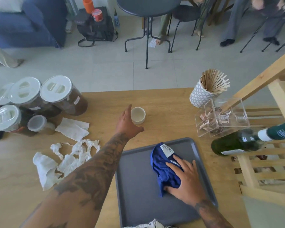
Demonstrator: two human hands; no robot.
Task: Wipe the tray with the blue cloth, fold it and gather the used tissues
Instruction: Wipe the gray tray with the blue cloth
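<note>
A grey tray [138, 186] lies on the wooden table in front of me. A crumpled blue cloth [164, 168] with a white label rests on its right half. My right hand [186, 178] lies flat on the cloth, fingers spread, pressing it onto the tray. My left hand [127, 122] reaches forward past the tray, fingers apart, touching the side of a small cream cup [138, 115]. Used white tissues [67, 158] lie crumpled in a heap left of the tray, with a flatter one [72, 129] behind them. Another tissue [148, 225] shows at the tray's near edge.
Several lidded jars [39, 102] stand at the table's left. A patterned holder of wooden sticks [206, 89], a clear acrylic box [220, 119] and a dark green bottle [247, 140] on a wooden rack stand at the right. Beyond the table are a round table, chairs and people's legs.
</note>
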